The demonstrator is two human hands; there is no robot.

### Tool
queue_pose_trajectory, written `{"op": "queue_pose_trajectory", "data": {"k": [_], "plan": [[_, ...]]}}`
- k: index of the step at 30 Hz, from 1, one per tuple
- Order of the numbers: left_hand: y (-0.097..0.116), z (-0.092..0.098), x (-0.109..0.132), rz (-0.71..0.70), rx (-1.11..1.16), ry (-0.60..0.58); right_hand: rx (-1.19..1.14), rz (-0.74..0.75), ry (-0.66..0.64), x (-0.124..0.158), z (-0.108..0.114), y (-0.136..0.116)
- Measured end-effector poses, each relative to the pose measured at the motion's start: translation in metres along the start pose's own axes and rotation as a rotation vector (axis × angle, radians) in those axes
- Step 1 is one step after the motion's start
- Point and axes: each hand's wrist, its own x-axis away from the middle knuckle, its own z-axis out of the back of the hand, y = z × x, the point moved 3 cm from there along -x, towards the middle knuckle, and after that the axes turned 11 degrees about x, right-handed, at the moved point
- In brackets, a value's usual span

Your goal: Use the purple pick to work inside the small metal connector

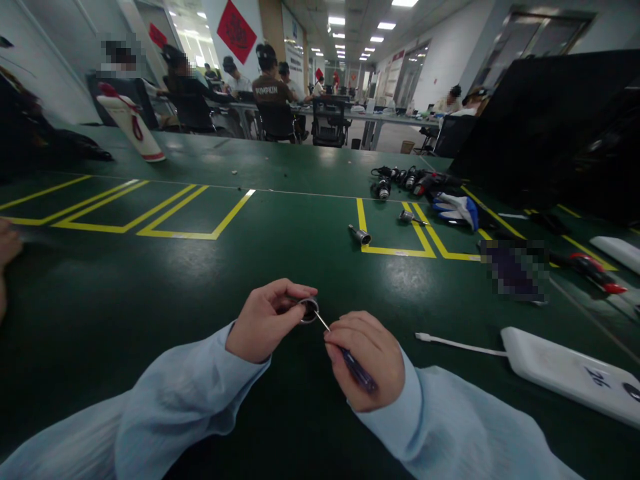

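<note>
Between the thumb and fingers of my left hand is a small round metal part, its open ring facing me. My right hand is closed around the dark handle of a screwdriver. The thin metal shaft points up and left, and its tip reaches the opening of the metal part. Whether the tip touches anything inside is hidden. Both hands are above the green table. Farther off on the table lie two metal pieces with thin stems, one near the yellow tape and another behind it.
To the right are a white power bank with a cable, red-handled pliers, a blurred dark object and a blue-white glove. Black cabled parts lie behind. Another person's hand shows at left, near a white bottle.
</note>
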Motion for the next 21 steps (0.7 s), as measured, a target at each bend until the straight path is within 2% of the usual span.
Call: {"op": "queue_pose_trajectory", "data": {"k": [10,16,21], "plan": [[0.0014,-0.0003,0.0,-0.003,0.012,0.003,-0.038,-0.024,0.056,0.003,0.0032,-0.0008],[0.0038,-0.0017,0.0005,-0.006,-0.002,0.006,-0.042,-0.003,0.012,0.002,0.0025,-0.0015],[0.0043,-0.0029,0.0033,0.007,0.019,-0.004,-0.053,-0.02,0.036,0.0023,0.0014,-0.0008]]}}
